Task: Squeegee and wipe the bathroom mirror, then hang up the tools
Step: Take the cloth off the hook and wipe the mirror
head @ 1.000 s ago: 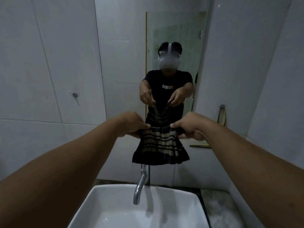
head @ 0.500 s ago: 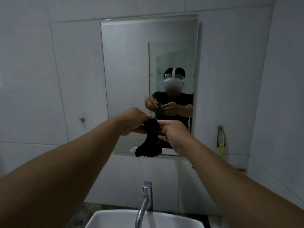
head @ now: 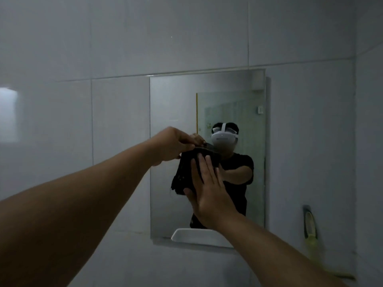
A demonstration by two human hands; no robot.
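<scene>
Counted items: one mirror [head: 178,112], one cloth [head: 184,175], one squeegee [head: 310,224], two hands. The mirror is a rectangular, frameless pane fixed to the white tiled wall [head: 62,48], occupying the centre of the frame; its upper edge lies just below a horizontal grout line. Its surface reflects the person, a headset, a dark short-sleeved shirt and, at the lower edge, the white rim of a basin. The cloth is dark, nearly black, crumpled and hanging in loose folds, with a frayed lower hem; faint stripes cannot be confirmed at this lighting. It sits in front of the lower-centre part of the mirror, level with the reflected shoulders; contact between cloth and glass cannot be confirmed. The left hand [head: 172,145] enters from the lower left of the frame and pinches the upper edge of the cloth between thumb and curled fingers. The right hand [head: 207,183] enters from the lower right, fingers extended and held together, palm laid flat against the right half of the cloth, with no closed grasp. The squeegee hangs upright from a wall hook at the right of the frame, well apart from the mirror; it has a pale yellow-green handle, and its lower part is blurred.
</scene>
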